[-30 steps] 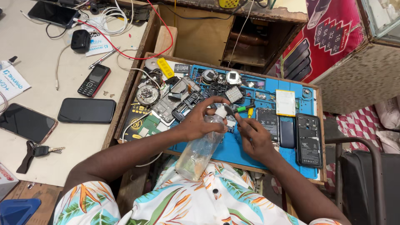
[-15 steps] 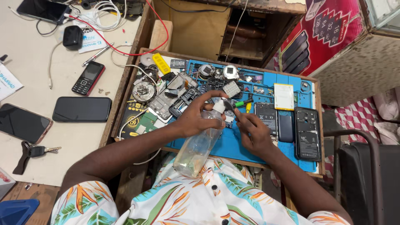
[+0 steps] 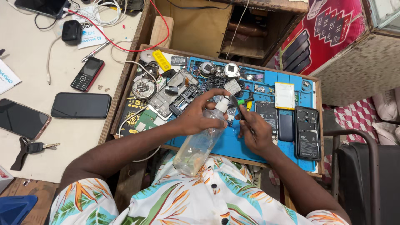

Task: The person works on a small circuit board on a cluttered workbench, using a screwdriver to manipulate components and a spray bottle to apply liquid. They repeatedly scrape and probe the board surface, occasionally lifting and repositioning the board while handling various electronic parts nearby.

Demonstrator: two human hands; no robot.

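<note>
My left hand (image 3: 200, 114) grips a clear plastic bottle (image 3: 198, 143) with a white nozzle, tilted so its nozzle points toward the blue work mat (image 3: 227, 143). My right hand (image 3: 254, 131) holds a thin pointed tool (image 3: 236, 105), likely tweezers, just right of the nozzle. A small part lies under both hands, mostly hidden. Opened phones (image 3: 307, 133) and a dark phone body (image 3: 266, 121) lie on the mat to the right of my right hand.
Loose phone parts and circuit boards (image 3: 166, 98) crowd the mat's left side. A yellowish battery (image 3: 284, 95) lies at the back right. On the pale table to the left are a black phone (image 3: 81, 105), a keypad phone (image 3: 86, 74), keys (image 3: 31, 148) and cables (image 3: 96, 12).
The bottle has been raised and tilted more toward the mat, with its nozzle closer to the tool in my right hand. Both hands stay over the same spot.
</note>
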